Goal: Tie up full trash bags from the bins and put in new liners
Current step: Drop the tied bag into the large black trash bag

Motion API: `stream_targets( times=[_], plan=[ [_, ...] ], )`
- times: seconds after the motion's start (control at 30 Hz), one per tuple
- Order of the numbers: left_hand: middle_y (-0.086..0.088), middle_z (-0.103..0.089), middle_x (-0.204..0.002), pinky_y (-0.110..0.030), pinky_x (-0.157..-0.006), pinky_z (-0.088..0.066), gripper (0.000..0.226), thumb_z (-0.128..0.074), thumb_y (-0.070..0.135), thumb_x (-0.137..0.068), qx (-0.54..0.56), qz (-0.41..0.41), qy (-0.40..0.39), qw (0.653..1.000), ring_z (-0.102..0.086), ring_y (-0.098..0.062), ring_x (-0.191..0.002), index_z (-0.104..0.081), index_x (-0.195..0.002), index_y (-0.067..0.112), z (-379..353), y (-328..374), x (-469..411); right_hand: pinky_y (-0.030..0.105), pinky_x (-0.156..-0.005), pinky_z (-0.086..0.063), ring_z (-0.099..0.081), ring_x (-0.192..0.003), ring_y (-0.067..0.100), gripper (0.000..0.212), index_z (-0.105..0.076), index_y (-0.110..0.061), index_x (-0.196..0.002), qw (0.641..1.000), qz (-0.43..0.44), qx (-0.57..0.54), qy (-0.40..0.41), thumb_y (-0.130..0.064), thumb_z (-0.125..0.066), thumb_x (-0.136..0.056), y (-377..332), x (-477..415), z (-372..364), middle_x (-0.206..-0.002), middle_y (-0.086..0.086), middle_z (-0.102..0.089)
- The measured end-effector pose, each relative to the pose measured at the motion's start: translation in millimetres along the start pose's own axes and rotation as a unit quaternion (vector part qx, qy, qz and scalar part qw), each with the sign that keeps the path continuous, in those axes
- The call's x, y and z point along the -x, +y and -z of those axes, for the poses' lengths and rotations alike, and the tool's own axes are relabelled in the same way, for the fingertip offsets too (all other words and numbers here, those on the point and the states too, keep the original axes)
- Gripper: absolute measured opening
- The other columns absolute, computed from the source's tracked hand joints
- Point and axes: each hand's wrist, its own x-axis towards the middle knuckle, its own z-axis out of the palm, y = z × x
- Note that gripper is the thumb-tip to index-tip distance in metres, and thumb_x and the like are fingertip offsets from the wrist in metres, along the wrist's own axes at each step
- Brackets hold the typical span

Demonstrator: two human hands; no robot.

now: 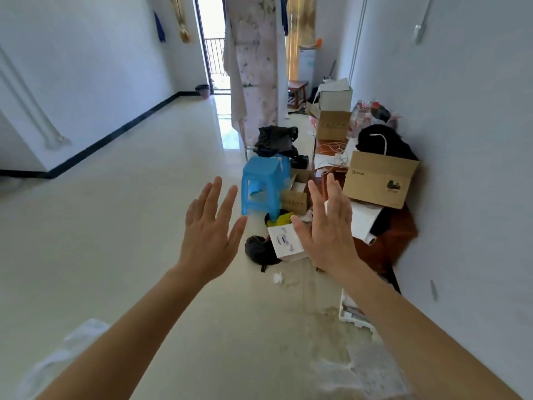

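Both empty, a person's left hand point(207, 235) and right hand point(328, 235) spread flat-fingered in a hallway. The small lined bin point(202, 90) stands well apart by the far doorway. The blue stool point(261, 183) and cardboard boxes point(377, 180) along the right wall could trip anyone carrying bags.

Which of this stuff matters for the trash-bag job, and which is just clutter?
Job: farther black bag; nearer black bag; far bin.
Clutter: blue stool; cardboard boxes; white box; hanging sheet.
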Motion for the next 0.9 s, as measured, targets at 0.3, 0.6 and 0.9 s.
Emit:
stream_targets(
  times=[0.3, 0.6, 0.9],
  plan=[
    [-0.011, -0.003, -0.164, -0.058, -0.116, -0.023, 0.064, -0.027, 0.052, -0.100, -0.075, 0.054, 0.063, 0.994, -0.011, -0.032, -0.150, -0.018, -0.155, 0.021, -6.0, -138.5, -123.6, 0.051, -0.122, -0.004, 0.009, -0.152, 0.030, 0.074, -0.002, -0.022, -0.158, 0.994, 0.093, -0.055, -0.033, -0.054, -0.037, -0.100, -70.4, -186.7, -137.7, -0.164, 0.011, 0.012],
    [-0.011, 0.000, -0.164, -0.058, -0.117, -0.022, 0.065, -0.027, 0.051, -0.100, -0.081, 0.074, 0.064, 0.992, -0.007, -0.031, -0.151, -0.014, -0.156, 0.021, -39.7, -320.3, -290.2, 0.052, -0.122, -0.008, 0.008, -0.152, 0.028, 0.073, -0.006, -0.021, -0.158, 0.991, 0.127, -0.040, -0.030, -0.052, -0.039, -0.100, -126.6, -392.3, -272.3, -0.165, 0.011, 0.009],
    [-0.007, 0.006, -0.165, -0.053, -0.119, -0.016, 0.065, -0.027, 0.053, -0.101, -0.062, 0.002, 0.031, 0.998, -0.001, -0.026, -0.152, -0.007, -0.157, 0.025, -165.8, -401.8, -495.3, 0.049, -0.122, -0.004, 0.010, -0.152, 0.026, 0.073, -0.006, -0.022, -0.158, 0.999, 0.031, 0.003, -0.006, -0.054, -0.037, -0.100, -65.9, -556.3, -379.8, -0.164, 0.006, 0.015]
  ],
)
